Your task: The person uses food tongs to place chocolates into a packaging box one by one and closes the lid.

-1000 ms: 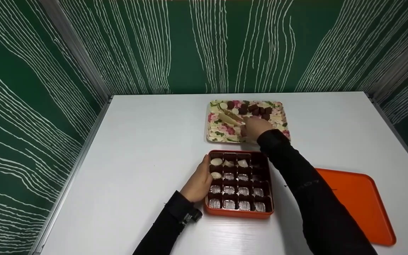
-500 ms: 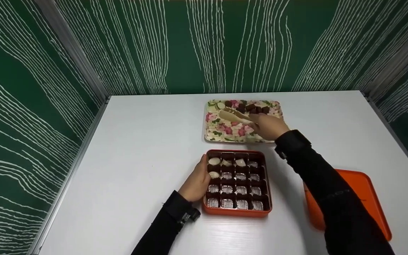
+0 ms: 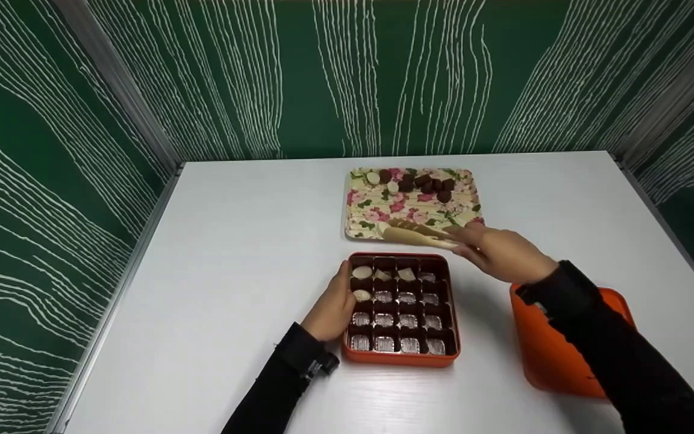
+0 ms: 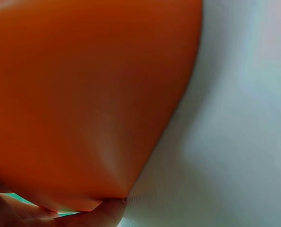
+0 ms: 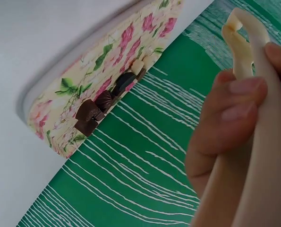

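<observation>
A pair of beige tongs (image 3: pixel 416 235) is gripped in my right hand (image 3: pixel 506 253), above the front edge of the floral tray (image 3: pixel 377 214). In the right wrist view, fingers curl round the arms of the tongs; whether anything sits between the tips is hard to tell. My left hand (image 3: pixel 330 307) holds the left side of a red-orange box (image 3: pixel 398 360) with a brown compartment insert. Pale chocolates (image 3: pixel 362 273) sit in several back and left compartments. Brown chocolates (image 3: pixel 425 182) and two pale ones (image 3: pixel 393 187) lie along the tray's back.
An orange lid (image 3: pixel 549 346) lies at right, partly under my right forearm. The white table (image 3: pixel 244 241) ends at green walls (image 3: pixel 305 78) with white streaks at the back and sides.
My right hand has drawn the tongs back from the chocolates toward the tray's front edge, moving right and nearer. The left hand stays on the box.
</observation>
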`<state>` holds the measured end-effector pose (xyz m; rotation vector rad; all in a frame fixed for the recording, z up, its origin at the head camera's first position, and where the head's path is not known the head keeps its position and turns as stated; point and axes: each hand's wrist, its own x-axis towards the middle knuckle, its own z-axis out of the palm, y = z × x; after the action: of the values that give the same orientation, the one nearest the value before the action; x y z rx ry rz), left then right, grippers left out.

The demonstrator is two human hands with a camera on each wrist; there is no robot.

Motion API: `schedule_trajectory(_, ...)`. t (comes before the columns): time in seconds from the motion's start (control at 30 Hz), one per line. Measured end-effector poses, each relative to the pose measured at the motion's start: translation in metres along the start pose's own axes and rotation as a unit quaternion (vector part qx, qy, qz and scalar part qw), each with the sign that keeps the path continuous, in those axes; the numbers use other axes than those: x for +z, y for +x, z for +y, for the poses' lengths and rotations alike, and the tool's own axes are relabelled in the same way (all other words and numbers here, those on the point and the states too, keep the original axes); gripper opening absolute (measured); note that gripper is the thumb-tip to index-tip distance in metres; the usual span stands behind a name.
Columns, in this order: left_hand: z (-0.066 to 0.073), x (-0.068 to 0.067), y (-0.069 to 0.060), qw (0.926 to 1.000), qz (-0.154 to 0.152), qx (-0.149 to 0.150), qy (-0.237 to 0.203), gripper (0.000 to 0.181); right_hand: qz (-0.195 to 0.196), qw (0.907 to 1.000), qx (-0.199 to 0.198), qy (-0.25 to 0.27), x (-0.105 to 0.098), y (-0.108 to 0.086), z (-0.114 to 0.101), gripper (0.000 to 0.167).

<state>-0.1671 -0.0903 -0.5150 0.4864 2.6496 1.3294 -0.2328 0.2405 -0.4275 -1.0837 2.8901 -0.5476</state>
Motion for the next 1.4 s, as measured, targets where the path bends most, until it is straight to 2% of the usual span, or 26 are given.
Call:
schedule_trajectory(0.13,-0.001,0.0,0.0,1.0,0.001,0.004,0.001,0.064,-0.019,0.9993,-0.03,-0.014,0.005,-0.025,-0.013,0.043)
schedule_trajectory(0.27,-0.002,0.001,0.0,0.9999,0.009,0.008,0.003,0.065,-0.029,0.9967,-0.064,-0.04,0.01,-0.038,-0.021,0.04)
schedule_trajectory(0.47,-0.003,0.001,0.0,0.9999,0.013,0.001,0.002,0.066,-0.035,0.9939,-0.086,-0.061,0.013,-0.043,-0.03,0.042)
schedule_trajectory(0.7,-0.003,0.001,0.001,0.9998,0.017,-0.001,0.004,0.067,-0.041,0.9929,-0.087,-0.071,0.014,-0.041,-0.033,0.042)
schedule_trajectory(1.07,-0.005,0.001,0.0,0.9999,0.004,0.011,0.003,0.065,-0.076,0.995,-0.06,-0.026,0.008,-0.035,-0.03,0.048)
schedule_trajectory(1.2,-0.004,0.001,0.001,0.9999,0.003,0.01,0.0,0.067,-0.053,0.9981,-0.031,-0.01,0.003,-0.027,-0.023,0.05)
schedule_trajectory(1.3,-0.003,0.001,0.001,0.9999,0.006,0.011,0.001,0.067,-0.016,0.9997,0.001,-0.017,0.001,-0.016,-0.013,0.051)
schedule_trajectory(1.4,-0.003,0.001,0.001,0.9999,0.006,0.01,0.003,0.066,0.004,0.9989,0.04,-0.024,0.003,-0.002,-0.001,0.051)
